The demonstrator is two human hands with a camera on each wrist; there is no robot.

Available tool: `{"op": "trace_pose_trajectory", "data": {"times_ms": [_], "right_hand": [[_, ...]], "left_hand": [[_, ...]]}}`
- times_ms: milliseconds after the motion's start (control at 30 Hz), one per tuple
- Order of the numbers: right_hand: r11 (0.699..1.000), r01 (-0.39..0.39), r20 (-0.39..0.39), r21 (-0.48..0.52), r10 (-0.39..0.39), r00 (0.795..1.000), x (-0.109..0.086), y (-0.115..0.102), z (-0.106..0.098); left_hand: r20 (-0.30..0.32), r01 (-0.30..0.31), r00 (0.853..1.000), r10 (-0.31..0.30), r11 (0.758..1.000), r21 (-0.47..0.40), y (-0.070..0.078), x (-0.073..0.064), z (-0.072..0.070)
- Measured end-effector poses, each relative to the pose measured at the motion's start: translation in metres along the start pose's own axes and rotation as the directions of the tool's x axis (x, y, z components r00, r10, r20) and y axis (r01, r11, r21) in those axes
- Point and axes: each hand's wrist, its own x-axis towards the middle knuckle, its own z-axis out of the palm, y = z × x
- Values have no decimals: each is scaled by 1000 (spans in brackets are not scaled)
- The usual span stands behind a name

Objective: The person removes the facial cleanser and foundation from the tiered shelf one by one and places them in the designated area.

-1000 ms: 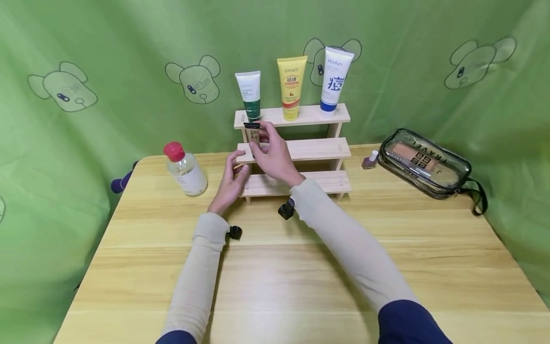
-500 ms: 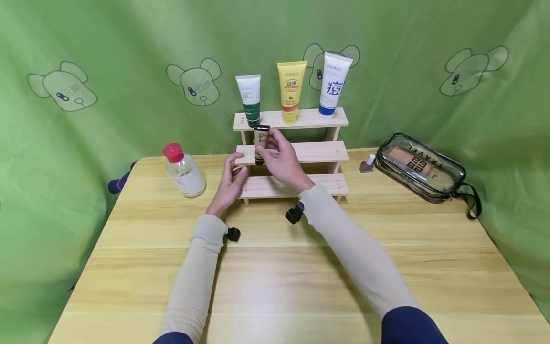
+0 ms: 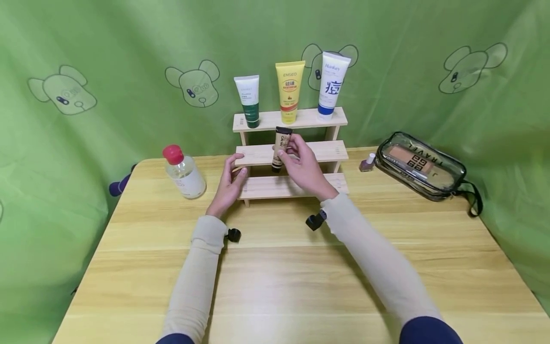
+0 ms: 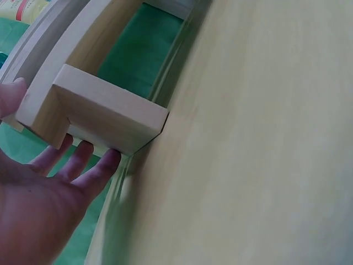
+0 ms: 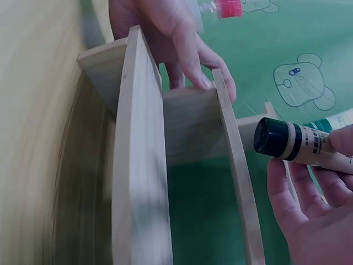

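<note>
My right hand (image 3: 306, 168) pinches a small beige squeeze tube (image 3: 281, 143) with a black cap. Its cap points down, in front of the middle step of a three-tier wooden display rack (image 3: 320, 150). In the right wrist view, thumb and fingers hold the tube (image 5: 314, 144) apart from the rack. My left hand (image 3: 227, 188) rests at the rack's left end; in the left wrist view its fairly straight fingers (image 4: 99, 172) touch the side panel. On the top step stand a white-and-green tube (image 3: 249, 101), a yellow tube (image 3: 290, 91) and a white-and-blue tube (image 3: 333, 85).
Left of the rack stands a clear bottle (image 3: 185, 177) with a red cap. To the right are a small nail polish bottle (image 3: 367, 163) and a clear travel pouch (image 3: 423, 165) with cosmetics inside. A green curtain (image 3: 129, 43) hangs behind the wooden table (image 3: 275, 282).
My right hand has carried the beige tube rightward along the middle step, from the left end towards the centre. My left hand has stayed at the rack's left end.
</note>
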Motion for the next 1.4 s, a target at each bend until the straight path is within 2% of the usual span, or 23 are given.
{"op": "trace_pose_trajectory", "data": {"times_ms": [233,433,633,1000,1400], "right_hand": [[998,-27,6,-48,27,1000,-20,-3,-26],[995,-7,13,-101,9,1000,-33,-12,-43],[990,-16,-20,-137,13,1000,-41,-17,-57],[986,-81,-88,-147,68,994,-59,-8,-85],[977,-117,-139,-181,92,986,-77,6,-108]], "left_hand": [[6,4,1000,-4,1000,-14,0,0,1],[10,8,1000,-8,1000,4,4,-2,1],[16,20,1000,-21,999,28,3,-2,-1],[21,26,999,-26,999,31,-2,-1,-5],[28,32,999,-33,999,30,1,-2,-6]]}}
